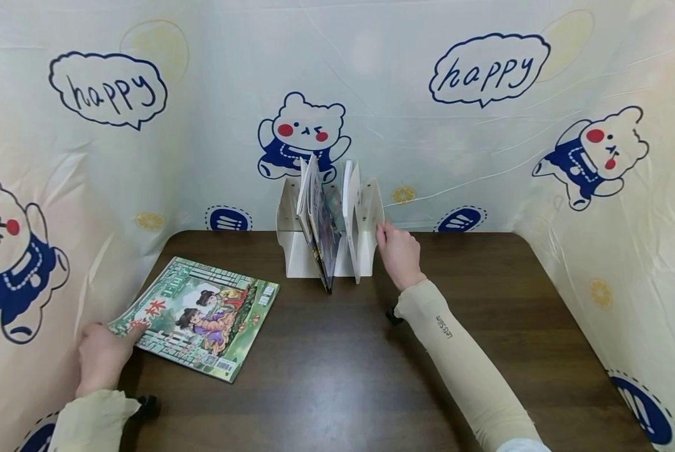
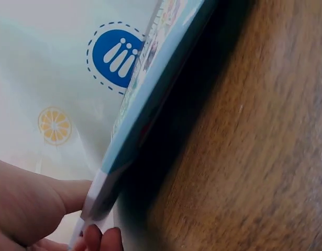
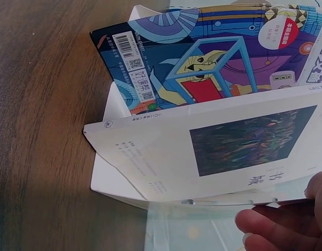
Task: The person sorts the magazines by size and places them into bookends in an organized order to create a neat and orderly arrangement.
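A green illustrated magazine (image 1: 213,320) lies at a slant over the left of the table. My left hand (image 1: 103,355) pinches its near left corner, thumb above and fingers below. In the left wrist view the magazine's spine (image 2: 134,115) is tilted, with a dark gap between it and the wood. A white magazine rack (image 1: 290,216) stands at the back. My right hand (image 1: 401,254) grips the rack's right side panel by its edge. Inside the rack lean a colourful magazine (image 3: 223,57) and a white-covered one (image 3: 166,151), spaced apart.
The dark wooden table (image 1: 337,370) has its back edge just behind the rack. A pale printed curtain (image 1: 371,113) surrounds it at the back and both sides.
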The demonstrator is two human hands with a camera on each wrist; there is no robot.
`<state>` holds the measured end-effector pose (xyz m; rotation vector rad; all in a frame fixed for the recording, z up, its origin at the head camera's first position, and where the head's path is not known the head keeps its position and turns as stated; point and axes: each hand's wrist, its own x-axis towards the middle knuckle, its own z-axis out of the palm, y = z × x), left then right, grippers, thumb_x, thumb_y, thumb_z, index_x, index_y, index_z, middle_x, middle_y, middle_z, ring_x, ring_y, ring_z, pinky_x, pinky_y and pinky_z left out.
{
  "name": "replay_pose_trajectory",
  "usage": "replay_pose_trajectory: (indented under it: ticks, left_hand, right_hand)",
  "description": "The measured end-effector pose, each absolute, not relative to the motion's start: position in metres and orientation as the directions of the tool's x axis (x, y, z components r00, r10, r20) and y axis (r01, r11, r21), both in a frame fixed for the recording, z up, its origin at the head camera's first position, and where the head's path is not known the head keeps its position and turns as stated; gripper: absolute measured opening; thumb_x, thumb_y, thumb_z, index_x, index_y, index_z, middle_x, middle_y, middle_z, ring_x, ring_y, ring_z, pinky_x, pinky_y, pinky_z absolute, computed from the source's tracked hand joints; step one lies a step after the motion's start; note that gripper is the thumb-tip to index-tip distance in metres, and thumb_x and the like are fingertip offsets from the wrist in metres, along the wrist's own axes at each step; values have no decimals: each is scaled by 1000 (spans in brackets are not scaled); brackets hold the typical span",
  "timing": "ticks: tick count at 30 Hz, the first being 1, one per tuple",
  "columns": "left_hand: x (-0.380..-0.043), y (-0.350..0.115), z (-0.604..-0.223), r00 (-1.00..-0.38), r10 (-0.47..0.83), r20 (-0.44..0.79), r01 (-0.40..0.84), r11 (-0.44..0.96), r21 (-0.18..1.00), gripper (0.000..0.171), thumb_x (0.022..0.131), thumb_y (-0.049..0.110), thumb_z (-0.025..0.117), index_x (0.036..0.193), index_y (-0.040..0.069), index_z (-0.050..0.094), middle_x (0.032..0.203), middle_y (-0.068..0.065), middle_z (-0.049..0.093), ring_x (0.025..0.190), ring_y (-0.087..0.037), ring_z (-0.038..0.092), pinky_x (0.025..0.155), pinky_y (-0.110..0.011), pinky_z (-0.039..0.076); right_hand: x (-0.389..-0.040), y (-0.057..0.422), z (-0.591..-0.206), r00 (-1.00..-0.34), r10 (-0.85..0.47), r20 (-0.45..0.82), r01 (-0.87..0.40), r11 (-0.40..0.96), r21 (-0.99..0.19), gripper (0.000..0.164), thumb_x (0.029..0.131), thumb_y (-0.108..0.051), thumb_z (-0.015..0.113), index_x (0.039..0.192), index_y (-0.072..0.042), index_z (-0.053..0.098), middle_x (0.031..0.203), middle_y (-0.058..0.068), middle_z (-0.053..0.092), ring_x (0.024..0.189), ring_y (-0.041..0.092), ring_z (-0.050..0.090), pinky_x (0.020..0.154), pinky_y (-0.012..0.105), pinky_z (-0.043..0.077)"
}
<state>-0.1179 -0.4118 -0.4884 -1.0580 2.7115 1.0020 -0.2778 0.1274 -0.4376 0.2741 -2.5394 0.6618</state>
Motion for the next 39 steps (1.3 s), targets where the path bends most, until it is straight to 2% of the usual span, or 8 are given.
replay_pose_trajectory:
  ticks: [6,12,16,20,24,30,35,39]
  left_hand:
    - [-120,-413,-487,-735,-615,-286,-611,418,673,106,99,42,64,154,-17,-4,155,-50,11,145,-63,19,119,-67,20]
    - [-121,-411,-482,-762,-606,-227,-561,443,699,88,102,42,59,153,-19,21,153,-44,30,138,-56,34,116,-66,28]
    - [-123,-405,-478,-797,-585,-149,-466,439,768,71,104,31,55,151,-14,28,140,-37,46,105,-34,62,90,-45,57]
    - [-125,-395,-475,-810,-583,-60,-356,408,840,51,103,20,53,141,-8,34,116,-24,57,62,-11,65,54,-29,58]
    - [-126,-384,-465,-787,-616,-35,-347,395,851,47,103,23,52,139,0,33,107,-13,57,55,-12,64,51,-31,58]
    - [-123,-371,-444,-782,-621,-61,-373,387,843,63,103,33,57,148,3,26,111,-12,59,56,-10,66,52,-28,58]
    - [-122,-359,-428,-806,-589,-54,-301,330,895,49,103,30,62,139,0,47,81,18,64,56,-3,65,52,-24,57]
    - [-121,-348,-414,-817,-576,-2,-228,320,920,35,102,26,63,128,2,59,70,26,64,54,-2,66,51,-21,55]
  right_hand:
    - [-278,128,-436,-853,-68,517,-311,862,-400,36,107,-18,58,72,-7,54,58,9,56,48,26,52,45,42,42]
    - [-277,127,-436,-850,-70,522,-314,864,-394,38,107,-18,57,71,-8,53,57,9,55,47,27,53,45,43,42]
    - [-277,128,-436,-845,-67,530,-316,863,-395,37,106,-16,59,71,-8,52,57,9,54,47,27,53,44,43,41]
    - [-277,128,-436,-847,-64,527,-315,860,-401,38,106,-16,59,70,-9,51,56,8,53,46,26,51,44,42,39]
    - [-277,128,-436,-853,-66,517,-314,857,-409,38,107,-17,57,70,-9,51,55,7,51,46,25,50,44,40,38]
    - [-278,128,-437,-851,-65,521,-322,849,-418,38,107,-16,58,70,-9,51,55,7,51,46,25,49,44,40,38]
    - [-278,128,-438,-844,-68,531,-327,851,-412,39,107,-18,57,70,-9,51,55,7,50,45,25,49,44,40,38]
    - [-279,129,-439,-846,-67,530,-326,851,-412,40,108,-19,55,70,-10,50,55,7,50,46,26,49,44,40,37]
